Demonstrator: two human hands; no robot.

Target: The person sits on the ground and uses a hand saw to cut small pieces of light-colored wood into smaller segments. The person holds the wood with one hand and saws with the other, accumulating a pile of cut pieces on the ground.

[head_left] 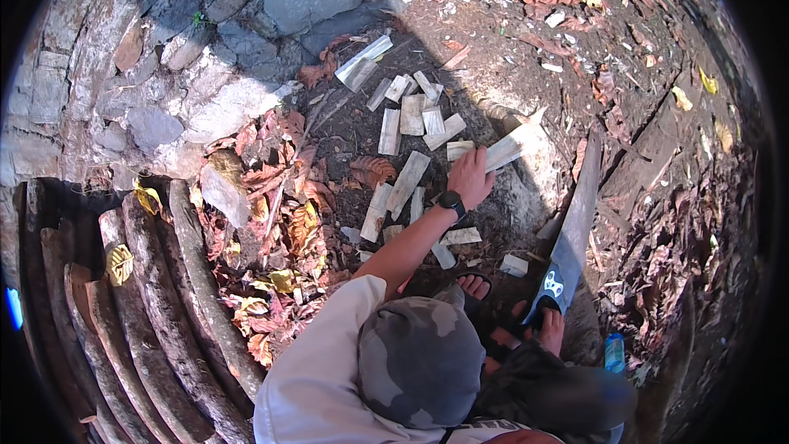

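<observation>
Camouflage cap [421, 372], left hand [471, 175] gripping pale split wood piece [511, 148], right hand [549, 327] gripping machete [569, 242]

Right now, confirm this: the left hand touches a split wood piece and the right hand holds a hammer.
Wrong in one respect: the right hand holds a machete, not a hammer, as the head view shows. The left hand does touch a split wood piece.
</observation>
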